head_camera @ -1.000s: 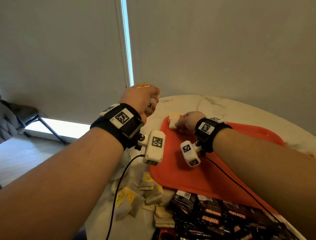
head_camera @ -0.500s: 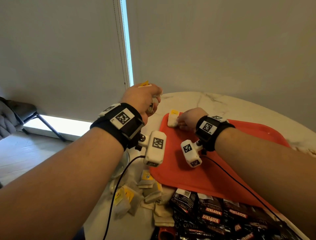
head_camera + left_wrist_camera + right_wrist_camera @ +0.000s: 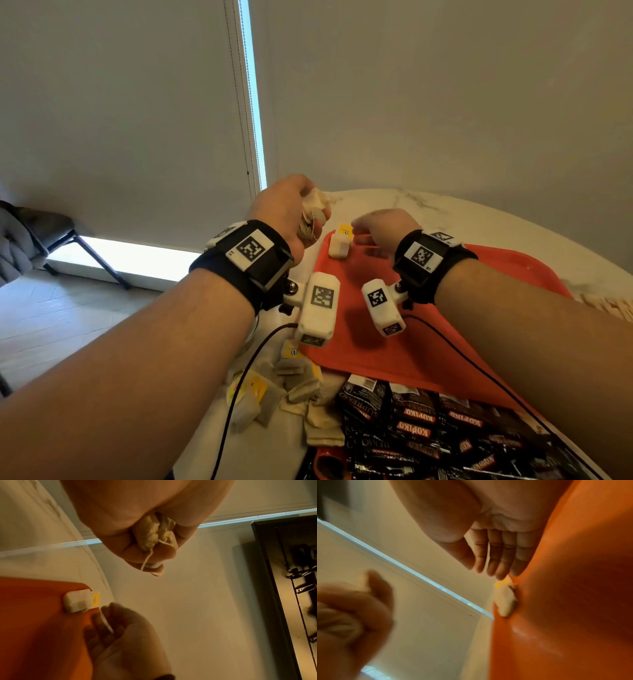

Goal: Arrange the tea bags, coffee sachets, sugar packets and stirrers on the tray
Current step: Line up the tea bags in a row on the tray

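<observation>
Left hand [image 3: 291, 209] clutches a bunch of tea bags [image 3: 154, 534] beside the orange tray [image 3: 428, 359] while the right hand [image 3: 380, 229], fingers straight and empty, hovers just beyond one placed tea bag [image 3: 339, 245], so laying the next bag alongside seems due.

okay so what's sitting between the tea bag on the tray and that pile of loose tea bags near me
Only bare red tray surface, then its near edge, lies between the tea bag on the tray and the loose tea bags. The head view shows it, though the left wrist camera overhangs part of the stretch.
</observation>
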`<state>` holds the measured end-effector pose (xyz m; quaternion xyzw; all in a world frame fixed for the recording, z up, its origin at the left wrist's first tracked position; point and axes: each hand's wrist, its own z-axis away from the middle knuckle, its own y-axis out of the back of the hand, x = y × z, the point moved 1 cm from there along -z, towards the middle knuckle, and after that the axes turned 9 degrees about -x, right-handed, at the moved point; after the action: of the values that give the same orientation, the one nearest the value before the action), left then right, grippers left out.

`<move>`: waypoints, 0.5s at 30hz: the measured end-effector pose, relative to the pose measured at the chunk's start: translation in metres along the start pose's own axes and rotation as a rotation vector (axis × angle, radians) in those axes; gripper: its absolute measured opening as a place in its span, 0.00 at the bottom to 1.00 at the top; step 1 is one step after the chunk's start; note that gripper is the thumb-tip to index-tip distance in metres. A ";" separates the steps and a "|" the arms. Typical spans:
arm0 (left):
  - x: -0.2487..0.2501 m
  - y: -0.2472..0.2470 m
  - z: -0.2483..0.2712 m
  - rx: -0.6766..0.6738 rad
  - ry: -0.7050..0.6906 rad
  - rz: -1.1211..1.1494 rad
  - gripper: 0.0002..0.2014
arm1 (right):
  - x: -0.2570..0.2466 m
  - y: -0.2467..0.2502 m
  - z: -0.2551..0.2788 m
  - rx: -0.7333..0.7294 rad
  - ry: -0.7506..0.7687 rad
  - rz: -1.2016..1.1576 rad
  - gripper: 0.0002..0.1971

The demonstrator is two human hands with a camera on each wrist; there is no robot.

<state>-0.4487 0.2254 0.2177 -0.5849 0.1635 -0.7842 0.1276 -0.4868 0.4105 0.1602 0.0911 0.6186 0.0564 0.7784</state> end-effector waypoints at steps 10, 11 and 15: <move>-0.012 -0.021 0.041 -0.223 0.076 0.100 0.21 | -0.059 0.009 0.109 -0.147 0.398 0.072 0.08; -0.014 -0.022 0.043 -0.227 0.082 0.099 0.21 | -0.059 0.010 0.114 -0.144 0.417 0.086 0.05; -0.021 -0.020 0.050 -0.229 0.112 0.096 0.20 | -0.062 0.015 0.123 -0.126 0.434 0.063 0.02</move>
<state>-0.3948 0.2468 0.2212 -0.5426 0.2865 -0.7847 0.0880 -0.3805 0.4042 0.2497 0.0471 0.7637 0.1374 0.6291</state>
